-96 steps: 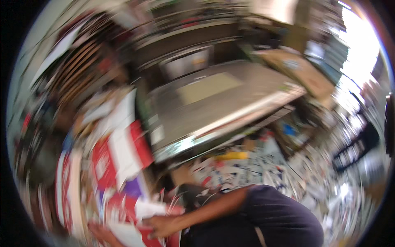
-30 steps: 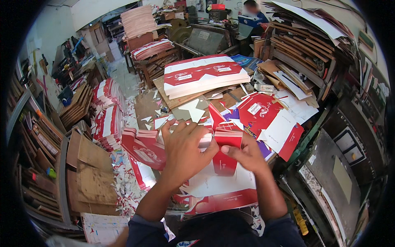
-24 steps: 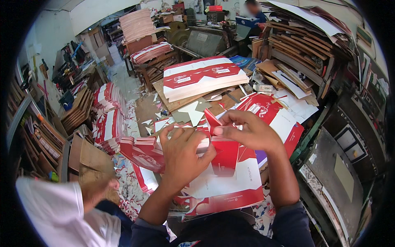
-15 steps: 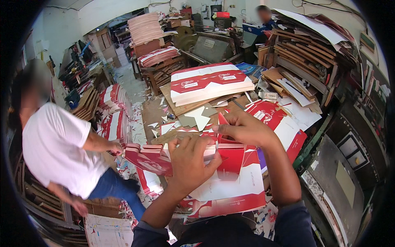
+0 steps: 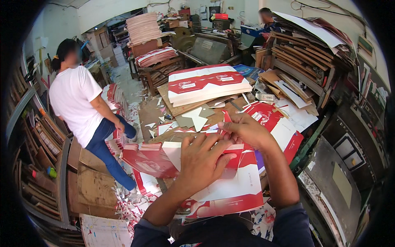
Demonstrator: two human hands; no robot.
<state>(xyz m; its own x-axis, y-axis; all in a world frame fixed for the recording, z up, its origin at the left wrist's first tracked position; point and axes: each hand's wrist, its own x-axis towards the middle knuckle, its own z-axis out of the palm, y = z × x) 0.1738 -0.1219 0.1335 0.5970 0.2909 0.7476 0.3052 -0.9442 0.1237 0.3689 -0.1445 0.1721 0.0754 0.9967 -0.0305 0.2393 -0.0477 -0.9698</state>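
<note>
A thick stack of red and white printed card sheets [image 5: 149, 161] stands on edge in front of me. My left hand [image 5: 202, 159] is wrapped over the stack, with its thumb against the red near face at the right. Close beside its fingertips, my right hand [image 5: 249, 132] is closed in a pinch at the stack's top right edge. A narrow red card piece [image 5: 227, 118] sticks up by the right thumb and index finger; its lower end is hidden. Under the stack lie flat printed red and white sheets [image 5: 236, 188].
A neat pile of printed sheets [image 5: 207, 85] sits behind my hands, with grey and white card offcuts [image 5: 195, 118] before it. A person in a white shirt [image 5: 78, 99] walks at the left. Stacked wooden boards [image 5: 302, 57] and a metal machine [image 5: 329, 189] stand at the right.
My left hand has shifted right, so both hands now nearly meet at the stack's right end. The person in white has moved away from me, up the aisle.
</note>
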